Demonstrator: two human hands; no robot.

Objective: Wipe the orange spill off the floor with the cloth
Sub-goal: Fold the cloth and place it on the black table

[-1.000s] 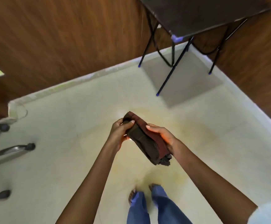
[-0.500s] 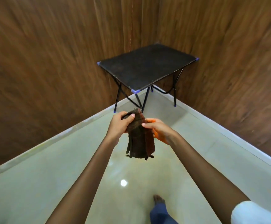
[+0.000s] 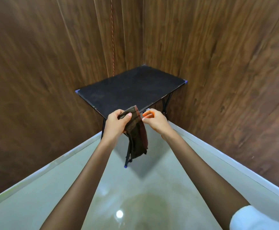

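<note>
- Wood-panelled walls (image 3: 35, 80) meet in a corner; a small black folding table (image 3: 132, 90) stands there on a pale glossy floor (image 3: 27, 196).
- You hold both arms out at about table height, hands in front of the table's near edge.
- Your left hand (image 3: 116, 122) pinches the top of the cloth (image 3: 136, 135), thumb over the front, fingers behind. The cloth is dark brown with a reddish border and hangs limp in folds, clear of the floor.
- Your right hand (image 3: 153, 121) sits just beside the cloth's upper right edge, fingers loosely curled, thumb and forefinger nearly closed. Whether they touch the fabric, you cannot tell. Orange stain shows on the fingertips (image 3: 148, 114).
- The orange spill (image 3: 145, 206) lies low in view, between your forearms: a faint yellowish-brown patch with a ceiling light reflected in it.
- Step in hand, by your reading: readying the cloth, wiping not under way at this moment.
- Next move calls for bunching the cloth into a pad, crouching, and pressing it flat on the patch.
- Work from the patch's rim inward to avoid spreading it.
</note>
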